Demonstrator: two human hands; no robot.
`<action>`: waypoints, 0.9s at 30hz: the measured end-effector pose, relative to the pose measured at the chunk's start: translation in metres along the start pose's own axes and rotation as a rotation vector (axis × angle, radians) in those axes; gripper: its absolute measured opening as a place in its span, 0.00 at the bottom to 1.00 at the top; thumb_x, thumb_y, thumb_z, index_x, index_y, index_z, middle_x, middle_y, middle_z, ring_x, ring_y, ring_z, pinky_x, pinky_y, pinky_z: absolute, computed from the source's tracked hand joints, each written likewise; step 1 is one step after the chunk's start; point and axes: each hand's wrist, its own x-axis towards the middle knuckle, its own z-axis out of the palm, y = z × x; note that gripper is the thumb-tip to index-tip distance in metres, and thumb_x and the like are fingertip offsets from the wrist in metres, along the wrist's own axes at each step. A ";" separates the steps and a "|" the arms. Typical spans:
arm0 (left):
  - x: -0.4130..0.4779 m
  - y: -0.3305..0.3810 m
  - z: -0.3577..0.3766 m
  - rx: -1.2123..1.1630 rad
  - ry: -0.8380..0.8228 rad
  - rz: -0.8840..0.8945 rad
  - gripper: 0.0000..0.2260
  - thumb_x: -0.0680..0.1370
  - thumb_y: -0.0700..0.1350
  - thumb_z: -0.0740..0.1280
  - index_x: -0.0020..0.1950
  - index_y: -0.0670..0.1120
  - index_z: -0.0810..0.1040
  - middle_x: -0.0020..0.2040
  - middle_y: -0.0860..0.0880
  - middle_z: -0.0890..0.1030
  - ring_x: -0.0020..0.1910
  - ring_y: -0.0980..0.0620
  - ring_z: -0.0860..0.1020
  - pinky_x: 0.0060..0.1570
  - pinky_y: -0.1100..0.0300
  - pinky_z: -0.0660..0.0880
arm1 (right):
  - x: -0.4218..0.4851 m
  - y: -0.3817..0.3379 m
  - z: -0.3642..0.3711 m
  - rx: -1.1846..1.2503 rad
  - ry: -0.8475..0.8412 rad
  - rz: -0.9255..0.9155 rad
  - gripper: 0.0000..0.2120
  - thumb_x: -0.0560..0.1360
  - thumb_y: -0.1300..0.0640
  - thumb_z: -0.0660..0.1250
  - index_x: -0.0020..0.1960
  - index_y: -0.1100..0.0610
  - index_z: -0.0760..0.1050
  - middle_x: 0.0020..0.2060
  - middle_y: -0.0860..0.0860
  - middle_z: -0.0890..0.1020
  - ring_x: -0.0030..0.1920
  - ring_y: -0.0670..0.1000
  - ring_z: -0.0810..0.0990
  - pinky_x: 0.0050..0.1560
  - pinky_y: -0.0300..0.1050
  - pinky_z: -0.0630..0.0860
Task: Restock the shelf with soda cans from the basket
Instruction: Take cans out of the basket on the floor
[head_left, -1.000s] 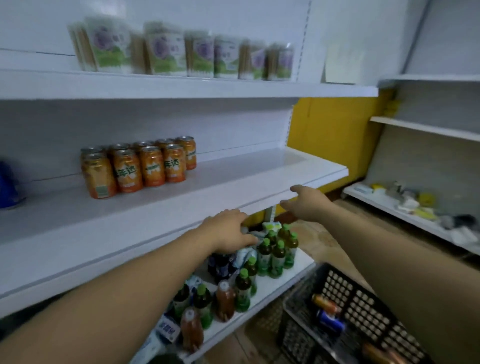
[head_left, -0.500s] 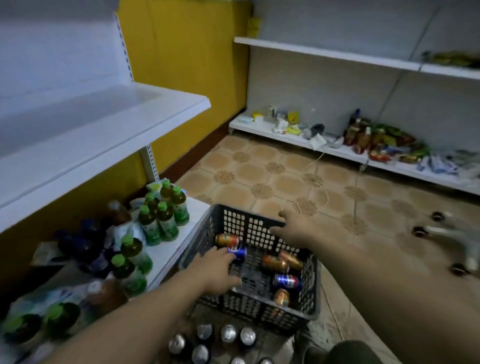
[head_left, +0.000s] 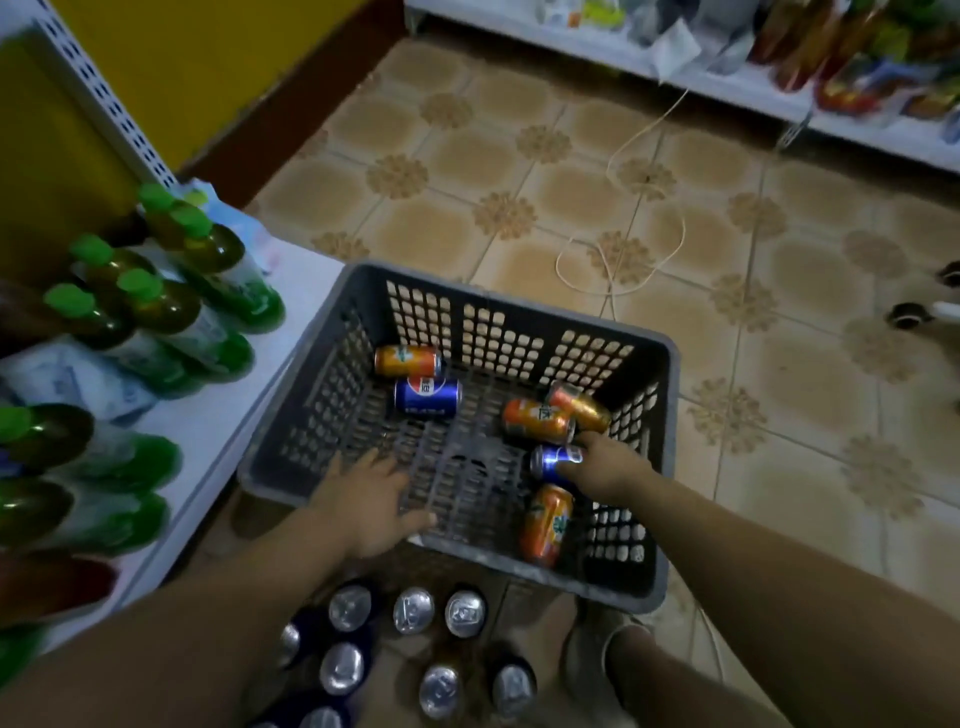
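Note:
A dark plastic basket stands on the floor with several soda cans lying in it. My right hand grips a blue can at the basket's right side. Just beyond it lie two orange cans, and another orange can lies nearer to me. At the far left of the basket are an orange can and a blue can. My left hand reaches over the basket's near left rim with spread fingers, holding nothing.
Several upright cans stand on the floor in front of the basket. The low white shelf on the left holds green-capped bottles. A white cord lies on the tiled floor. Another low shelf with goods runs along the back right.
My view dropped from the shelf to the basket. Both hands came down from the shelf edge into the basket, and my right hand took hold of a blue can.

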 end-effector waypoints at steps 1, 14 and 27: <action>0.008 -0.006 0.008 0.027 -0.021 -0.003 0.40 0.73 0.74 0.46 0.79 0.53 0.54 0.79 0.50 0.52 0.78 0.49 0.47 0.73 0.39 0.41 | 0.014 0.004 0.013 0.009 -0.029 0.014 0.24 0.79 0.45 0.63 0.70 0.57 0.67 0.61 0.58 0.77 0.57 0.56 0.76 0.53 0.44 0.71; 0.038 -0.024 0.051 0.055 0.192 0.084 0.47 0.61 0.79 0.33 0.62 0.56 0.72 0.61 0.56 0.77 0.61 0.54 0.73 0.61 0.56 0.63 | 0.127 0.038 0.128 0.364 -0.177 0.406 0.49 0.74 0.41 0.69 0.76 0.63 0.41 0.68 0.61 0.69 0.62 0.61 0.74 0.60 0.52 0.73; -0.035 -0.002 -0.004 -0.721 0.089 0.015 0.30 0.73 0.65 0.66 0.71 0.54 0.68 0.66 0.54 0.74 0.62 0.54 0.75 0.62 0.54 0.72 | -0.050 -0.073 0.025 0.814 0.109 -0.231 0.30 0.70 0.56 0.75 0.62 0.42 0.61 0.50 0.41 0.71 0.48 0.44 0.74 0.45 0.43 0.76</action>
